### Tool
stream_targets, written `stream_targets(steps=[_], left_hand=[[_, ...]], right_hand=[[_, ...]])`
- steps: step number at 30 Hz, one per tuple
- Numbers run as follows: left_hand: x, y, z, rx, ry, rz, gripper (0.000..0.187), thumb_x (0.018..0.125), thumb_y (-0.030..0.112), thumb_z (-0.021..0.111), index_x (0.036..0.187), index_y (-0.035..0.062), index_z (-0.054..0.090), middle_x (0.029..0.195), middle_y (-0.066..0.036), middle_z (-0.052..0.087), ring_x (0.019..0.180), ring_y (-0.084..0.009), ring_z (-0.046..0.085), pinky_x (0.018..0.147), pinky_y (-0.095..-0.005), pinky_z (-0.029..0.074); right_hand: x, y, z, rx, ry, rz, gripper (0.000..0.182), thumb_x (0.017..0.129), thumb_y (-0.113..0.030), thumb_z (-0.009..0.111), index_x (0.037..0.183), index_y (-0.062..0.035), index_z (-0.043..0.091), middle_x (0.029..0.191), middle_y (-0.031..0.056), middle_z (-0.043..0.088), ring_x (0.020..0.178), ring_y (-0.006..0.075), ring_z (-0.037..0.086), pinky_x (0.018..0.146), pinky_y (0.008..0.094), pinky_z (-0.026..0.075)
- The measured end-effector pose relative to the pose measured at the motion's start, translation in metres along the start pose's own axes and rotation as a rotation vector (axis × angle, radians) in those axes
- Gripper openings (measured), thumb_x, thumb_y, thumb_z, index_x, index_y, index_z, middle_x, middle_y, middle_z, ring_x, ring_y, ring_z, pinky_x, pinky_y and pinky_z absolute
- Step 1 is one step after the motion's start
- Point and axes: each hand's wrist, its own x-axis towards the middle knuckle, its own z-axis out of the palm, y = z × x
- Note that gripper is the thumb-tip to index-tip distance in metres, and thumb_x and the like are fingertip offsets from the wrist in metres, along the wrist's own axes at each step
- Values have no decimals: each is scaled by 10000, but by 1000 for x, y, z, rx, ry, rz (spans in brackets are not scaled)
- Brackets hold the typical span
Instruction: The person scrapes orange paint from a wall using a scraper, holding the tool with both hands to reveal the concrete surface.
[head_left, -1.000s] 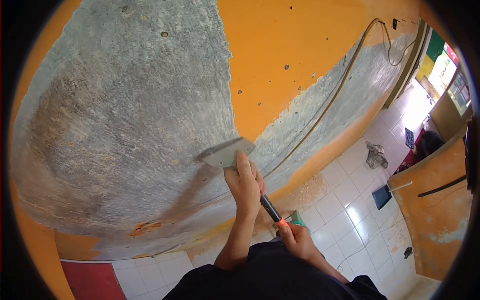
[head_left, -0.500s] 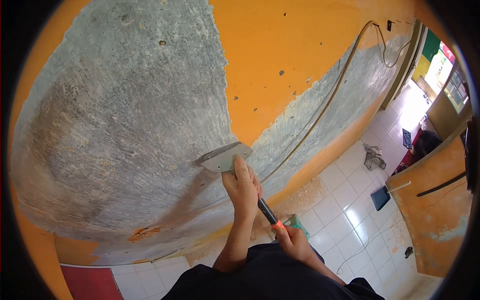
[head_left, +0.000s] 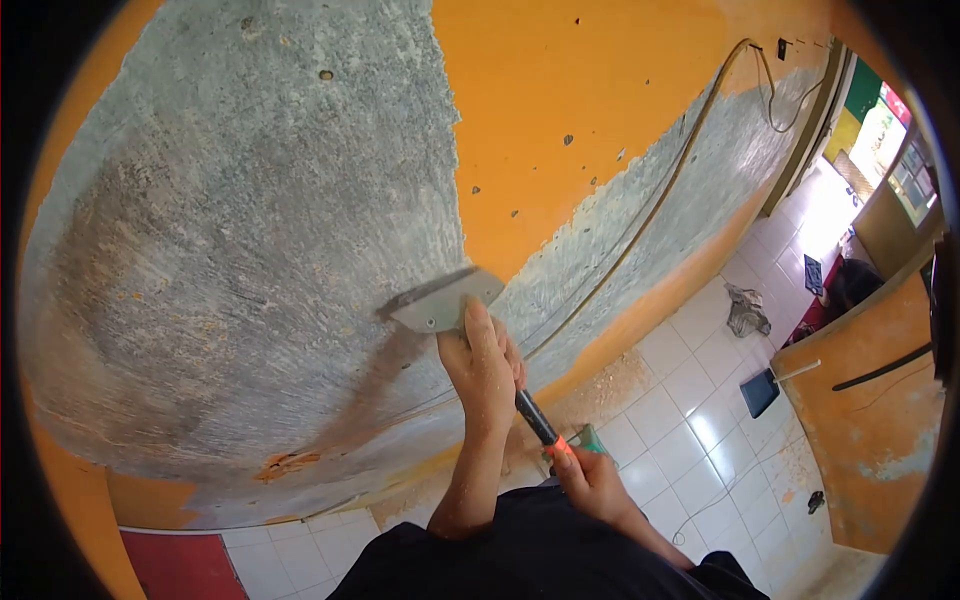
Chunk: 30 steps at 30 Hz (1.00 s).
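A long-handled wall scraper (head_left: 445, 306) with a wide grey head lies against the wall, at the lower tip of the remaining orange paint (head_left: 560, 90). My left hand (head_left: 482, 360) is closed round the handle just below the head, its thumb pressed on the head's back. Lower down, my right hand (head_left: 592, 482) grips the orange-red and black end of the handle. Bare grey plaster (head_left: 290, 200) with scratch marks spreads left of the blade. The blade's edge against the wall is partly in shadow.
A brown cable (head_left: 665, 195) hangs along the wall on the right. Paint dust (head_left: 610, 390) lies on the white floor tiles (head_left: 690, 400). Further right are a dark dustpan (head_left: 760, 393), a crumpled plastic bag (head_left: 746, 311) and a person (head_left: 855, 287) partly behind an orange wall.
The scraper head has shifted slightly up and left along the wall, and my left hand has moved with it. Both hands keep their grip.
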Motion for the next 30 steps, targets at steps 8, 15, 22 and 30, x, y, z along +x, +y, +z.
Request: stream_targets(steps=[8,15,22,30], left_hand=[[1,3,2,8,-5,38,468,975,386,464,618,135,295,480,40,283,321,-61,303,281,-230,256],[3,29,14,33,-15,87,493,975,396,457,589,142,282,453,43,273,317,-65,300,287,-231,255],[0,27,10,92,-9,67,509,976,425,437,583,141,283,445,35,291,314,-66,305,286,-235,257],[3,24,10,68,-19,47,498,975,413,452,596,134,291,465,42,286,319,-59,308,287,-224,261]], right_hand=[[4,-13,-2,2,24,20,376,973,-318,492,843,21,588,533,48,451,509,100,425,492,297,379],[3,-19,-2,75,1,-18,376,974,-313,491,825,21,581,570,39,465,547,94,431,512,292,385],[2,-24,0,129,-21,-34,405,985,-347,464,801,2,559,600,-11,466,552,71,419,511,256,369],[-2,-19,2,118,-32,-52,419,992,-375,442,784,-21,528,612,-33,462,550,56,405,498,234,345]])
